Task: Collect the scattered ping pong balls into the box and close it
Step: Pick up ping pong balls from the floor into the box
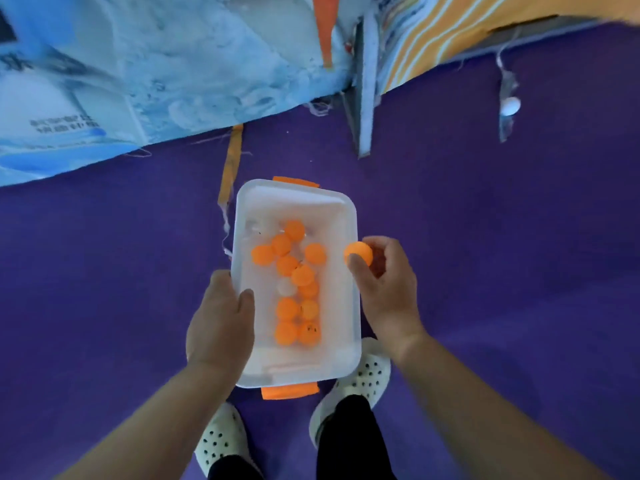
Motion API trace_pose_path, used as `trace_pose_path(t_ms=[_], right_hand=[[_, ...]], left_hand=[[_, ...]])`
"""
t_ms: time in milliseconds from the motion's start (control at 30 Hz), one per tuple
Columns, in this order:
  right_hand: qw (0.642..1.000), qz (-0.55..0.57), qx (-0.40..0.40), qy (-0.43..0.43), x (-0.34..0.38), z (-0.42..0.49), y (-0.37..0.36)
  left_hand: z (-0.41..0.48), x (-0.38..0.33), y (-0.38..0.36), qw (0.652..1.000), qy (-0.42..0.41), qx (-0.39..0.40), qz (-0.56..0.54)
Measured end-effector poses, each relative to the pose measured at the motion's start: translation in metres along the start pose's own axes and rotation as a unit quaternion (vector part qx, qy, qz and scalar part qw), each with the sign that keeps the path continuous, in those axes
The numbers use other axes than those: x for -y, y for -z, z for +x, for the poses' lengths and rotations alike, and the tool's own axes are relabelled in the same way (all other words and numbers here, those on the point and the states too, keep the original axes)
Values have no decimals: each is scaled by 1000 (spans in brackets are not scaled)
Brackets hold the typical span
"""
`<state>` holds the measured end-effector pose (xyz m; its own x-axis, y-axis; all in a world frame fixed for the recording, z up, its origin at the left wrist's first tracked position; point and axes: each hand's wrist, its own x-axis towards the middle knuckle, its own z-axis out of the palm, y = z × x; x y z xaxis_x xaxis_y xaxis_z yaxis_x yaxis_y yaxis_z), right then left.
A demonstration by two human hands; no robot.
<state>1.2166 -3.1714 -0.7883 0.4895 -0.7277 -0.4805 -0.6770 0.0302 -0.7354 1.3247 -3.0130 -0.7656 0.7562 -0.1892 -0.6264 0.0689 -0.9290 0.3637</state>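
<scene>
A translucent white plastic box [350, 216] with orange latches at both ends is held above the purple floor. Inside lie several orange ping pong balls [287, 310] and one white ball [286, 287]. My left hand [221, 323] grips the box's left rim, thumb over the edge. My right hand [384, 289] pinches an orange ball [358, 253] just outside the box's right rim; more orange shows inside the palm. A white ball [510, 106] lies on the floor at the far right. No lid is in view.
Purple carpet [502, 271] covers the floor. A blue printed banner [156, 71] and an orange-striped cloth [450, 32] hang along the far edge, with a grey post [363, 109] between them. My feet in white perforated clogs [360, 379] stand below the box.
</scene>
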Motion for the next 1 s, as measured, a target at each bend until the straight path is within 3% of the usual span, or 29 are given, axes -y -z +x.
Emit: trace_pose_path(t_ms=[67, 133, 233, 433, 567, 833, 1000], right_hand=[[999, -11, -17, 32, 10, -5, 31], [993, -42, -92, 61, 12, -2, 66], [984, -18, -170, -41, 11, 8, 118], [972, 22, -121, -200, 7, 26, 214], [967, -6, -65, -247, 3, 35, 261], [929, 3, -106, -354, -32, 75, 314], [910, 26, -161, -382, -64, 126, 329]], left_hand=[[-9, -40, -2, 999, -26, 14, 30], [-19, -81, -2, 996, -53, 22, 64], [-37, -142, -4, 984, -116, 32, 132], [-63, -251, -30, 978, -152, 44, 133], [-70, -297, -55, 974, -177, 56, 128], [-44, -372, -116, 951, -200, 138, 191], [7, -431, -166, 908, -198, 237, 283]])
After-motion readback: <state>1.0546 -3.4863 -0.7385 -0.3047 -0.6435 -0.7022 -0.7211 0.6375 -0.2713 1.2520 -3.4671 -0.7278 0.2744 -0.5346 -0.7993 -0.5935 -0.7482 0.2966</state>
